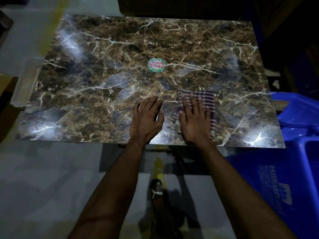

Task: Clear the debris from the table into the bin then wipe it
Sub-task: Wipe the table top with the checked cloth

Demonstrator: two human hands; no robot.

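Below the near edge of the desk (pixel 103 49), a shoe (pixel 156 188) stands on the grey floor (pixel 43 178). At that edge, the left hand (pixel 146 120) rests flat on the marble-patterned top, fingers (pixel 151 102) spread, holding nothing. Just beside it, the right hand (pixel 194 123) presses flat on a striped cloth (pixel 205 99), fingers straight and slightly apart. A blue bin (pixel 283 178) stands at the right corner. A round sticker (pixel 156 65) lies mid-desk.

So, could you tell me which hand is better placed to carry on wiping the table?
The right hand: it already lies flat on the striped cloth. The left hand rests on the bare table beside it, off the cloth.
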